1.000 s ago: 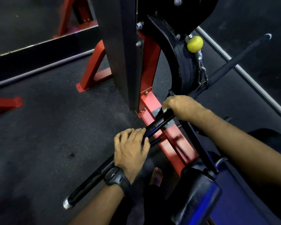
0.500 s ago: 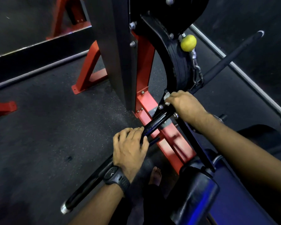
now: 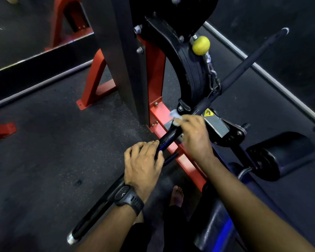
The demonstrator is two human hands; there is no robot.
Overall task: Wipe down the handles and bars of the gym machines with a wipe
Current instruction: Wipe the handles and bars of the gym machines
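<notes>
Where the watch (image 3: pixel 128 197) sits, left hand (image 3: pixel 144 160): fingers curled around the bar (image 3: pixel 96 210), gripping it.
Right hand (image 3: pixel 195 137): further up the bar, blurred, fingers pinching the wipe (image 3: pixel 175 116).
Wipe: white, on the bar beside the red frame (image 3: pixel 187 164).
Chain (image 3: pixel 213 80): joins the bar to a yellow ball (image 3: pixel 201 45).

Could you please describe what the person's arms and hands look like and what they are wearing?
Both forearms are bare, with no sleeves in view, and neither the left hand nor the right hand is gloved. A black sports watch with a chunky strap sits on the left wrist.
</notes>
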